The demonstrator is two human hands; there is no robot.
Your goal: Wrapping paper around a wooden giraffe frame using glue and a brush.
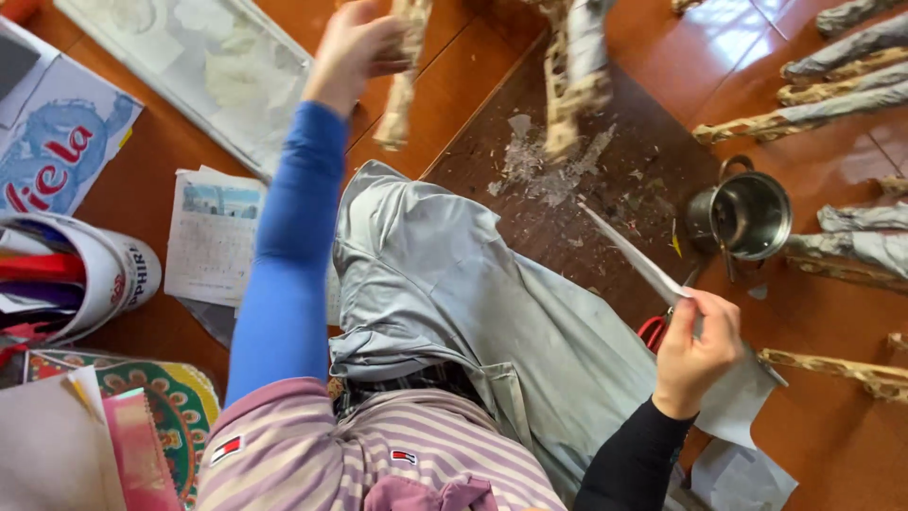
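Our left hand (355, 47), at eleven o'clock, is closed around a partly wrapped stick (402, 85). Our right hand (695, 345), at four, pinches a paper strip (629, 251). Several wrapped sticks (842, 57) lie at two; bare ones (832, 369) remain, we judge.

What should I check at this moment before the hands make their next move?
1. Left hand grips a paper-wrapped stick: ok.
2. Right hand pinches a grey paper strip by its end: ok.
3. Scissors beside the right hand, red handle showing; blades hidden: cannot tell.
4. Metal cup upright on the floor, apart from both hands: ok.
5. Floor ahead littered with paper scraps: not ok.
6. Grey cloth covers the lap: ok.
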